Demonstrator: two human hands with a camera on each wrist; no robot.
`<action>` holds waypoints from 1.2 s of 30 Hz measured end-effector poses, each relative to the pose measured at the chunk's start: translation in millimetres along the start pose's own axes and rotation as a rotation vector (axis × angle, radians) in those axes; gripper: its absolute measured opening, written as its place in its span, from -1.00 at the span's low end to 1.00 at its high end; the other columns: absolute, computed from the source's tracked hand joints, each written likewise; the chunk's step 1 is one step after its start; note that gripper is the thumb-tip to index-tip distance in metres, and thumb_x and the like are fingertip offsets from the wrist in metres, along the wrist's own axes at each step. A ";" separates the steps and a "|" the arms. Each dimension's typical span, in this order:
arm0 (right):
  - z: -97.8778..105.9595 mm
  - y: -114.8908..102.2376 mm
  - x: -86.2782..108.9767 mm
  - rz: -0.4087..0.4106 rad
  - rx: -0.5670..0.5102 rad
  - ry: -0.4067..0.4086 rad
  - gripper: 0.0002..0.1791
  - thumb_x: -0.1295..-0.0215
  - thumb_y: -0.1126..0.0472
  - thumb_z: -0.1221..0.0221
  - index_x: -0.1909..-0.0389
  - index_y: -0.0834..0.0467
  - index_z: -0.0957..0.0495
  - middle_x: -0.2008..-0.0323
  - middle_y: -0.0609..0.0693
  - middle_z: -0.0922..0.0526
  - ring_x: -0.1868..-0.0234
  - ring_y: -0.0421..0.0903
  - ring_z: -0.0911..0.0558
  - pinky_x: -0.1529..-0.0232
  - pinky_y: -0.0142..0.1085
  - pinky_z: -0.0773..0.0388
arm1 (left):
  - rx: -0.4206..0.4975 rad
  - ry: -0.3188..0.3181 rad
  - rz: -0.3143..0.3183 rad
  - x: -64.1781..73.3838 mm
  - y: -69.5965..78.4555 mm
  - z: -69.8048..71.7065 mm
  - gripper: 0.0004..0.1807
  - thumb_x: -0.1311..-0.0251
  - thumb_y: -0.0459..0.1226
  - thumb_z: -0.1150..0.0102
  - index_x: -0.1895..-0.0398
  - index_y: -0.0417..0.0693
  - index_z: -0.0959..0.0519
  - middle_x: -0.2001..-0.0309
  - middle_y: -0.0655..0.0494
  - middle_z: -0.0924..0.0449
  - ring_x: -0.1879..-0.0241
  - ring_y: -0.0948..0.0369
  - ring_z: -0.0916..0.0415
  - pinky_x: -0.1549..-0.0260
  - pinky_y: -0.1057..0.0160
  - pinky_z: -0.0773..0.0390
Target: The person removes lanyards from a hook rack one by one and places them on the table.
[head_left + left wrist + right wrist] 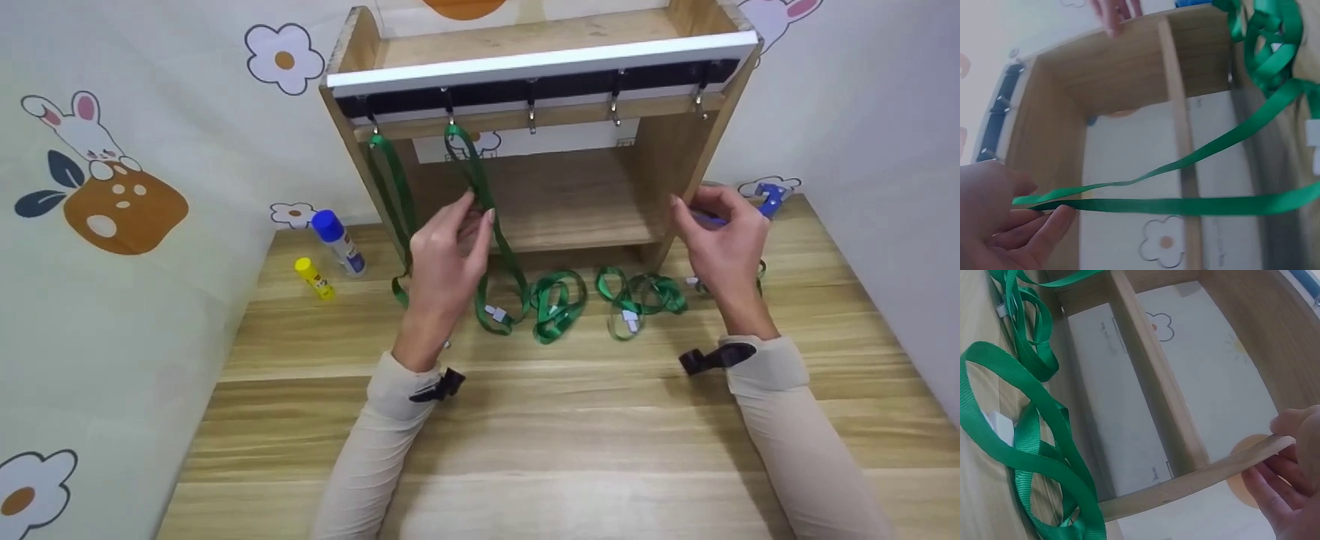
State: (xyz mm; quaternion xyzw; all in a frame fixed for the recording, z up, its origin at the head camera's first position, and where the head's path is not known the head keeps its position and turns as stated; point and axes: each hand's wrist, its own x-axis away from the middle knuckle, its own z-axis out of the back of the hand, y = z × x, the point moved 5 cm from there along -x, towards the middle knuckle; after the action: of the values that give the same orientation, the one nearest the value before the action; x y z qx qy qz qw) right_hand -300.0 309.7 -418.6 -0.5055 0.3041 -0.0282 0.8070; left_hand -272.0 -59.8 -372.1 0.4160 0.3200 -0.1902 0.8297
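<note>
My left hand (446,259) holds a green lanyard (504,251) that hangs from the second hook from the left. In the left wrist view, its two straps run between my thumb and fingers. My right hand (724,236) grips the front edge of the right side panel (1202,475) of the wooden shelf unit (555,199), thumb on one side and fingers on the other. Another green lanyard (394,180) hangs from the leftmost hook, partly behind my left hand. Coiled green lanyards (559,306) with white clips lie on the table before the unit.
More hooks (532,120) hang bare along the dark strip. A blue-capped glue stick (341,244) and a smaller yellow glue stick (315,279) stand left of the unit on the wood-grain table (570,450). Behind my right hand is a blue object (771,199).
</note>
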 end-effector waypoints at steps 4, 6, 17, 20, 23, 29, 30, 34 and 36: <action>0.1 -1.7 0.0 0.008 -0.008 0.005 -0.62 -0.36 0.01 -0.49 -0.04 0.16 -0.77 -0.02 0.08 -0.85 0.03 -0.28 -0.78 -0.05 -0.51 -0.75 | -0.018 -0.008 -0.001 4.2 -6.5 -10.5 -0.67 -0.53 -0.22 -0.30 -0.09 -0.36 -0.72 0.10 -0.18 -0.81 0.11 0.13 -0.87 0.12 0.30 -0.84; -0.4 -2.0 0.1 0.012 -0.014 0.005 -0.63 -0.36 0.02 -0.49 -0.04 0.17 -0.77 -0.01 0.10 -0.85 0.04 -0.28 -0.78 -0.05 -0.51 -0.75 | -0.034 -0.011 -0.012 6.3 -9.8 -15.7 -0.73 -0.55 -0.21 -0.28 0.07 -0.30 -0.75 0.20 -0.13 -0.82 0.18 0.16 -0.86 0.19 0.30 -0.85; -0.5 -1.9 1.0 0.004 -0.012 0.007 -0.62 -0.37 0.01 -0.48 -0.06 0.15 -0.77 -0.04 0.08 -0.85 -0.01 -0.22 -0.80 -0.09 -0.37 -0.78 | -0.136 -0.017 -0.056 11.8 -19.7 -30.8 -0.63 -0.62 -0.14 -0.16 0.33 -0.20 -0.71 0.43 0.01 -0.72 0.46 0.21 -0.59 0.46 0.35 -0.61; -0.6 -1.5 1.3 0.000 -0.008 0.004 -0.62 -0.38 0.01 -0.48 -0.08 0.14 -0.77 -0.05 0.07 -0.84 -0.03 -0.20 -0.80 -0.11 -0.35 -0.78 | -0.139 0.014 -0.064 10.8 -19.9 -29.4 -0.67 -0.60 -0.15 -0.20 0.28 -0.19 -0.75 0.33 -0.01 -0.75 0.33 0.15 -0.67 0.31 0.33 -0.76; -0.6 -1.3 1.2 -0.003 -0.003 0.004 -0.62 -0.38 0.00 -0.48 -0.08 0.13 -0.77 -0.05 0.07 -0.84 -0.04 -0.18 -0.80 -0.10 -0.40 -0.77 | -0.117 0.038 -0.064 9.4 -20.4 -28.9 -0.71 -0.57 -0.17 -0.23 0.20 -0.18 -0.80 0.16 -0.08 -0.71 0.18 0.11 -0.73 0.15 0.29 -0.82; -1.1 -2.0 0.4 0.015 -0.020 0.011 -0.64 -0.37 0.02 -0.49 -0.04 0.16 -0.78 -0.02 0.08 -0.85 0.00 -0.22 -0.81 -0.07 -0.40 -0.78 | -0.081 0.061 -0.032 6.3 -21.7 -32.3 -0.72 -0.52 -0.18 -0.31 0.28 -0.21 -0.79 0.20 -0.11 -0.60 0.26 0.11 -0.69 0.24 0.29 -0.81; -0.9 -2.2 0.6 0.018 -0.022 0.013 -0.64 -0.37 0.02 -0.49 -0.03 0.16 -0.79 -0.01 0.08 -0.85 0.01 -0.23 -0.80 -0.06 -0.40 -0.79 | -0.074 0.062 -0.026 5.7 -21.9 -33.3 -0.72 -0.50 -0.17 -0.33 0.29 -0.21 -0.79 0.21 -0.11 -0.62 0.28 0.12 -0.71 0.25 0.30 -0.82; -0.7 -3.1 1.3 0.022 -0.026 0.016 -0.64 -0.37 0.02 -0.49 -0.04 0.16 -0.79 -0.01 0.08 -0.85 0.01 -0.24 -0.80 -0.06 -0.44 -0.77 | -0.043 0.062 -0.007 3.4 -23.5 -37.1 -0.72 -0.45 -0.17 -0.39 0.27 -0.25 -0.79 0.20 -0.13 -0.71 0.27 0.12 -0.81 0.21 0.31 -0.84; -0.9 -3.4 1.4 0.015 -0.025 0.013 -0.63 -0.37 0.01 -0.49 -0.05 0.16 -0.78 -0.02 0.08 -0.85 0.00 -0.22 -0.80 -0.06 -0.47 -0.76 | -0.041 0.068 -0.004 2.7 -24.8 -37.5 -0.75 -0.44 -0.19 -0.40 0.23 -0.25 -0.80 0.19 -0.13 -0.74 0.26 0.12 -0.83 0.19 0.31 -0.84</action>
State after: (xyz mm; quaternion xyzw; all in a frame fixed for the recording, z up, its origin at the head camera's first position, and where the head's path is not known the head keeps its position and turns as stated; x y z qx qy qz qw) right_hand -298.4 306.8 -416.6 -0.5129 0.3136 -0.0216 0.7988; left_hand -298.4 -43.8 -405.0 0.4044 0.3527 -0.1712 0.8263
